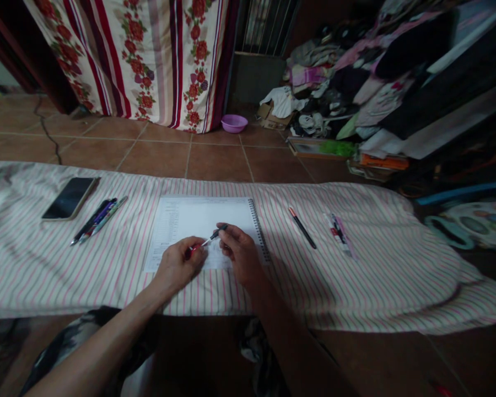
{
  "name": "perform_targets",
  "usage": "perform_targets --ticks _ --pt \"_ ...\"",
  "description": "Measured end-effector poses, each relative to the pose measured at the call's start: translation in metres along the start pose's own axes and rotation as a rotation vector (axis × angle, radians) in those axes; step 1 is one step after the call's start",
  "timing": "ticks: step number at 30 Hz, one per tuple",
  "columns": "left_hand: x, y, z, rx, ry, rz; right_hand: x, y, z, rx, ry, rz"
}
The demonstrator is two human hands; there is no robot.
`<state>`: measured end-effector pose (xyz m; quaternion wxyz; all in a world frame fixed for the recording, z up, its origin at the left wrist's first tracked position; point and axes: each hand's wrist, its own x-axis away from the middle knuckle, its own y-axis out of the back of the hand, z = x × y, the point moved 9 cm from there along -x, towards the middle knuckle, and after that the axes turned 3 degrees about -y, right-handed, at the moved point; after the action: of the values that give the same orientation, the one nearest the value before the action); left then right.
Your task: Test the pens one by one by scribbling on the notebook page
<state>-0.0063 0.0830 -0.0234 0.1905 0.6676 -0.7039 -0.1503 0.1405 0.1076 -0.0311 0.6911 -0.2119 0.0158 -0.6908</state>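
My left hand [177, 263] is closed round a small red object [189, 252], mostly hidden by the fingers. In a pinch, my right hand [243, 252] holds a dark piece [218, 231] with a thin pale stem [207, 241]. That stem slants down to the red object; whether the two are joined, I cannot tell. Both hands are over the lower part of a spiral-bound notebook [215, 212], whose coil runs along its right side. Printed lines and a table show on its page. Right of it lies a black pen with a reddish end [302, 229].
A striped cloth [376, 292] covers the low table. Left are a phone [69, 198] and several pens [99, 220]; right lies a small pink and clear packet [342, 237]. Beyond, a purple basin [234, 123] stands on tiles by a floral curtain [161, 66] and piled clothes [314, 71].
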Motion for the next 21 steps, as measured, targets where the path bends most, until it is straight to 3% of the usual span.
perform_targets --ticks 11,21 --pt "0.002 0.01 -0.015 -0.324 -0.04 -0.017 -0.006 0.005 -0.005 0.015 0.005 -0.011" --pt "0.003 0.017 -0.02 -0.396 -0.082 -0.042 -0.004 0.007 0.003 0.041 -0.006 -0.057"
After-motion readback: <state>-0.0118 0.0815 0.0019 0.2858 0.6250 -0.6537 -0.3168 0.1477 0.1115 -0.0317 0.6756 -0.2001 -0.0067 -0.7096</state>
